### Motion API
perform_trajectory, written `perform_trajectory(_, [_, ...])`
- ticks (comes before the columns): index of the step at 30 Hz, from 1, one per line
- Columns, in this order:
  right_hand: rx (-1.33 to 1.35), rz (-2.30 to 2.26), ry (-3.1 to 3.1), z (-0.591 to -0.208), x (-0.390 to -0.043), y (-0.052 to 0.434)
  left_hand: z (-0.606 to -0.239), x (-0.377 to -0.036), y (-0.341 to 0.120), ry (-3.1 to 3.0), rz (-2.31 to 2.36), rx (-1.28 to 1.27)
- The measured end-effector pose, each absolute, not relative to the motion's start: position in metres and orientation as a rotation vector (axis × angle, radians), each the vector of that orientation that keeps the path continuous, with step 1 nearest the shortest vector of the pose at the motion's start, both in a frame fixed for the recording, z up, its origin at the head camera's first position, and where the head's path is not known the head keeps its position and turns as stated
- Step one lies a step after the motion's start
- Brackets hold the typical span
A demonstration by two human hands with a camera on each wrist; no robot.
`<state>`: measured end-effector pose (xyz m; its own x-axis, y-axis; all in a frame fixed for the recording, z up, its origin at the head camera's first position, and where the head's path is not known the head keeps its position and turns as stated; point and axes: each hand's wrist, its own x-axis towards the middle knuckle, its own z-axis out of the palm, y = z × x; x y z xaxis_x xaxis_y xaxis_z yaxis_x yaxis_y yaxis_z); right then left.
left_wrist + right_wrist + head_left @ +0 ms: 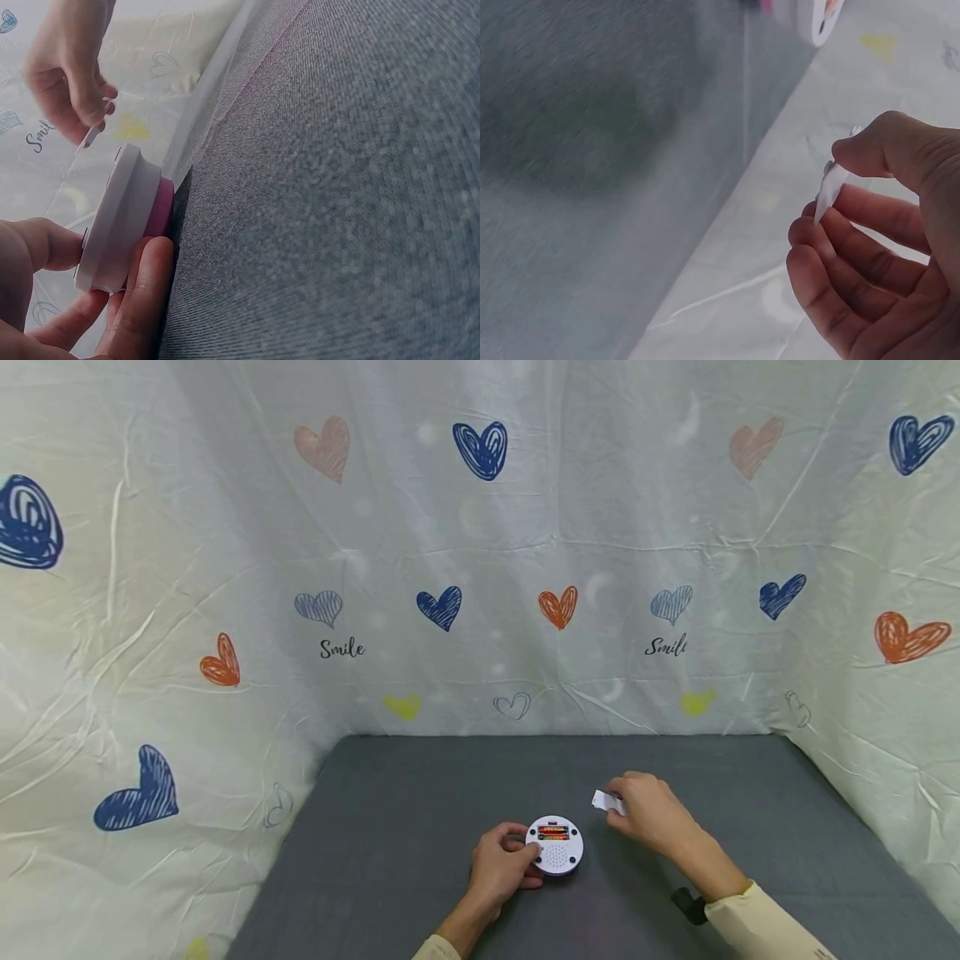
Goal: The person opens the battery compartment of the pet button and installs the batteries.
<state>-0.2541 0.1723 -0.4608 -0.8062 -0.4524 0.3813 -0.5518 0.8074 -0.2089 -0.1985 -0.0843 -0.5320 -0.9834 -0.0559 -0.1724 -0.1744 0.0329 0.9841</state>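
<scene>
A round white device [557, 857] shows its underside, with small holes for a speaker and dark round feet. Red batteries [553, 833] lie in its uncovered compartment. My left hand [504, 866] grips the device at its left edge, thumb on the underside and fingers beneath. From the side, in the left wrist view, the white body [120, 217] has a magenta part [160, 208] facing the table. Up and to the right, my right hand [651, 810] pinches a small white battery cover [606, 802]. In the right wrist view the cover [831, 191] sits between thumb and fingers.
A dark grey cloth [420, 793] covers the table. White curtains [480, 527] printed with hearts stand behind it and at both sides. A black band [688, 906] shows at the right wrist.
</scene>
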Motion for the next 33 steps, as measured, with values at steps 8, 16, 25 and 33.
perform_trajectory(8, [0.832, 0.435, -2.688, -0.459, -0.255, 0.145, -0.532, -0.2, -0.084, 2.195, 2.112, -0.25])
perform_trajectory(16, [0.893, 0.435, -2.717, -0.464, -0.256, 0.124, -0.534, -0.199, -0.086, 2.175, 2.127, -0.224])
perform_trajectory(25, [0.977, 0.468, -2.738, -0.469, -0.255, 0.109, -0.534, -0.199, -0.087, 2.182, 2.11, -0.218])
perform_trajectory(33, [1.056, 0.447, -2.709, -0.471, -0.254, 0.103, -0.534, -0.198, -0.087, 2.182, 2.114, -0.218])
